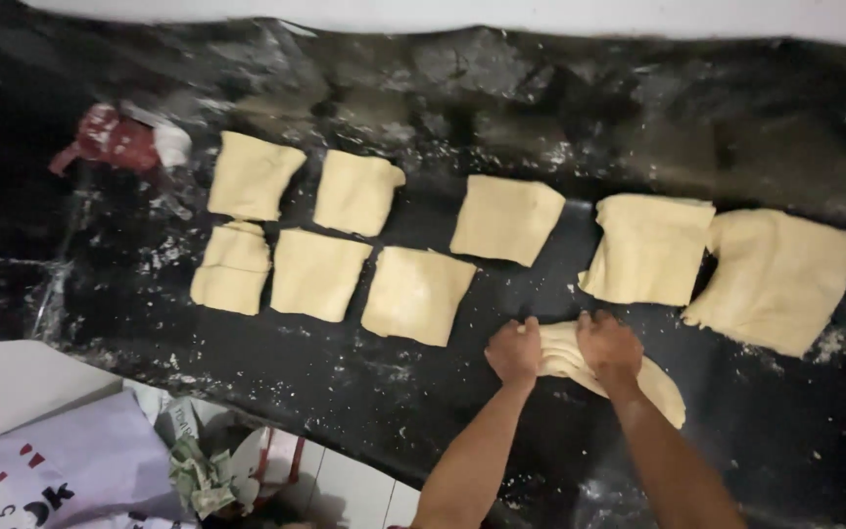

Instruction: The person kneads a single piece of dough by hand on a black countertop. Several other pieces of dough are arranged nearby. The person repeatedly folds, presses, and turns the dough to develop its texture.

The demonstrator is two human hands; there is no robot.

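Note:
Both my hands press on a pale sheet of dough [660, 385] lying on a black plastic-covered work surface [443, 402]. My left hand [515, 351] grips the dough's left edge, fingers curled. My right hand [607, 345] rests on its top edge just beside it. Beyond my hands lie several folded square dough pieces: one [416, 294] to the left, one [506, 218] straight ahead, and one [650, 248] to the right.
A larger dough square [778, 277] lies at the far right. A red and white packet [115, 139] sits at the back left. Flour dusts the black sheet. At the near left are a white board [12, 387], pale paper [80, 456] and crumpled banknotes [200, 478].

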